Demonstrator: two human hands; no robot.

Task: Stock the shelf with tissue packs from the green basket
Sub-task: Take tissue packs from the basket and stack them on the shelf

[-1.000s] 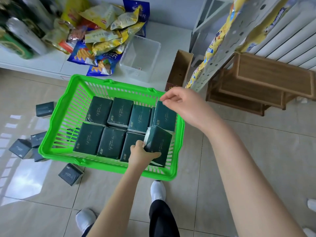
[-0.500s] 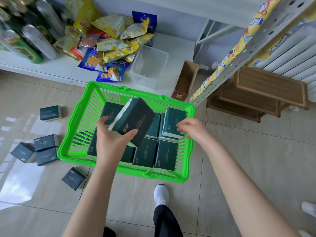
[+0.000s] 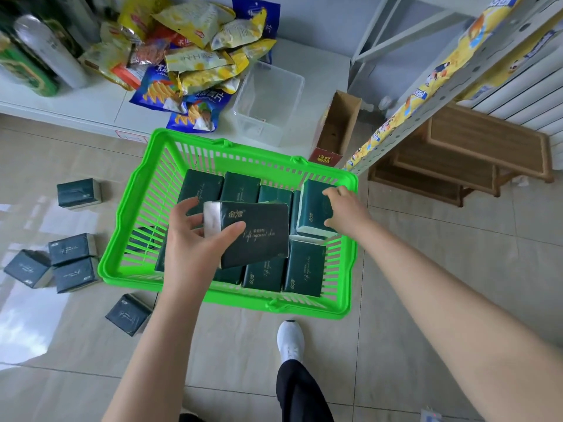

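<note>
A green basket [image 3: 128, 226] sits on the tiled floor with several dark green tissue packs lying in it. My left hand [image 3: 192, 239] grips one tissue pack [image 3: 259, 233] and holds it above the basket's middle. My right hand [image 3: 344, 211] grips a second tissue pack [image 3: 312, 208] that stands tilted at the basket's right side. The white shelf [image 3: 91, 99] runs along the far side, just beyond the basket.
Several more tissue packs [image 3: 71, 263] lie loose on the floor left of the basket. The shelf holds snack bags [image 3: 198, 56], bottles [image 3: 45, 53] and a clear plastic bin [image 3: 268, 102]. A cardboard box [image 3: 338, 126], a perforated rack post [image 3: 432, 95] and wooden stools [image 3: 475, 147] stand to the right.
My left hand has turned its pack flatter and moved it right over the basket. My right hand has closed on the tilted pack at the right side.
</note>
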